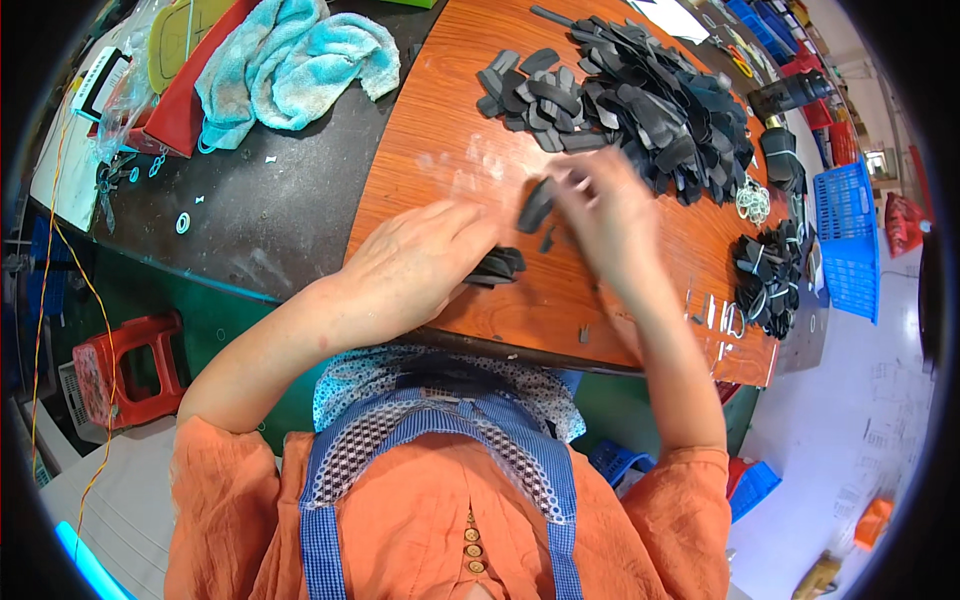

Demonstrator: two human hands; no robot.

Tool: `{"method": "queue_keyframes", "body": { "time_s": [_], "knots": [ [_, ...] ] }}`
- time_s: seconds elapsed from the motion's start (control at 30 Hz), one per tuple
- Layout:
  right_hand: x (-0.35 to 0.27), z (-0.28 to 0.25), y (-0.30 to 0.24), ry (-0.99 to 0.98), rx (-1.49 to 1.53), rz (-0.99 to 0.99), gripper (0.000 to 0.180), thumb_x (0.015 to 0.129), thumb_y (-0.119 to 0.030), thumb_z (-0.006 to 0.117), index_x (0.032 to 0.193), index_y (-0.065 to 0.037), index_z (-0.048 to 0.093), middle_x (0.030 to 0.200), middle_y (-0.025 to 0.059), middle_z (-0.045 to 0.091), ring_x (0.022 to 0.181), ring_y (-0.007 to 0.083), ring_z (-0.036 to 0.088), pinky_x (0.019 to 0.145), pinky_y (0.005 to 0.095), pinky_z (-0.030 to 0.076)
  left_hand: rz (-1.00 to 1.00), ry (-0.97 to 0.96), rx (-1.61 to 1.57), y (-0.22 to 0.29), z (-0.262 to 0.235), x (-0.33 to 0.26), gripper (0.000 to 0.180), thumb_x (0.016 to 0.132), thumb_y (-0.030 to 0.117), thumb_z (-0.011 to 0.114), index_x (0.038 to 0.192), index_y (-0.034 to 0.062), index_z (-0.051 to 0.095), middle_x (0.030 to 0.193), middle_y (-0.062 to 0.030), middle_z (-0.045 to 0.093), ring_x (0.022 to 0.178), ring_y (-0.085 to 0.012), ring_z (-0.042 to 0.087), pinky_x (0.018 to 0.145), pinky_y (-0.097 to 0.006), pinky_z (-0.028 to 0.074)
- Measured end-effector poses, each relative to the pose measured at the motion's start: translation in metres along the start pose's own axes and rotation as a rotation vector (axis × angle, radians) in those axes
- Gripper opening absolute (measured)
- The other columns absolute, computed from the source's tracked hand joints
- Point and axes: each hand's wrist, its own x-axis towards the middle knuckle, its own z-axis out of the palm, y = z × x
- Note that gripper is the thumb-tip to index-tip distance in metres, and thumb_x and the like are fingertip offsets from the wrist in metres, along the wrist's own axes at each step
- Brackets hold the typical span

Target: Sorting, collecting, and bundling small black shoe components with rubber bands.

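Note:
My left hand (425,255) rests on the orange wooden table (430,140) and grips a small stack of flat black pieces (497,266) at its fingertips. Just to the right, my right hand (605,215) is blurred with motion and pinches one black piece (536,205) above the table. A large heap of the same black pieces (640,90) lies beyond both hands, at the far side of the table.
Bundles of black pieces tied with white bands (765,275) sit at the right, with loose white rubber bands (752,200) above them. A blue basket (848,240) stands further right. A blue towel (290,60) lies on the dark bench at the left; a red stool (125,365) stands below.

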Motion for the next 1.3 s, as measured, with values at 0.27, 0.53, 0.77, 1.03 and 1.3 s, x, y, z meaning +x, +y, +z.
{"method": "queue_keyframes", "body": {
  "time_s": [0.27,0.53,0.77,1.03,1.3],
  "knots": [
    [0.022,-0.026,0.028,-0.03,-0.414,-0.017,0.019,0.083,-0.019,0.076,0.101,-0.013,0.073,0.104,0.0076,0.062,0.104,0.0261,0.061,0.079,0.0383,0.053,-0.112,0.035,-0.037,0.004,0.015,0.051,0.033,0.082,0.007,0.072,0.111,0.0061,0.058,0.101,-0.0146,0.06,0.101,-0.0383,0.059,0.087,-0.047,0.047],
    [-0.022,-0.015,-0.004,-0.131,0.017,0.268,0.027,0.083,-0.022,0.079,0.099,-0.007,0.063,0.096,0.0112,0.066,0.081,0.0267,0.068,0.07,0.0393,0.055,0.022,0.137,-0.007,0.008,0.004,0.036,0.034,0.079,0.009,0.074,0.109,0.0043,0.058,0.107,-0.0143,0.06,0.102,-0.039,0.059,0.089,-0.048,0.048],
    [-0.031,-0.018,-0.007,-0.095,-0.089,0.134,0.025,0.084,-0.012,0.077,0.102,-0.007,0.061,0.099,0.0123,0.059,0.083,0.0309,0.064,0.071,0.0422,0.052,0.223,0.252,0.211,0.003,0.033,0.068,0.019,0.089,0.012,0.055,0.103,-0.0003,0.059,0.116,-0.0135,0.059,0.107,-0.032,0.059,0.09,-0.044,0.05],
    [0.003,-0.025,0.001,-0.203,0.398,0.151,0.017,0.084,-0.007,0.075,0.1,-0.004,0.069,0.084,0.0069,0.071,0.076,0.0133,0.064,0.071,0.0284,0.051,0.158,0.063,0.235,0.007,0.014,0.052,0.017,0.089,0.012,0.054,0.101,0.0002,0.056,0.097,-0.0128,0.062,0.098,-0.0322,0.063,0.088,-0.043,0.05],
    [0.071,0.011,0.03,0.178,-0.213,0.023,0.027,0.09,-0.027,0.071,0.11,-0.01,0.071,0.105,0.0074,0.07,0.098,0.0298,0.066,0.085,0.0403,0.052,0.084,0.102,0.103,0.008,0.005,0.029,0.037,0.071,0.005,0.074,0.104,0.0042,0.058,0.102,-0.0097,0.064,0.096,-0.0317,0.059,0.083,-0.043,0.05]
  ]
}}
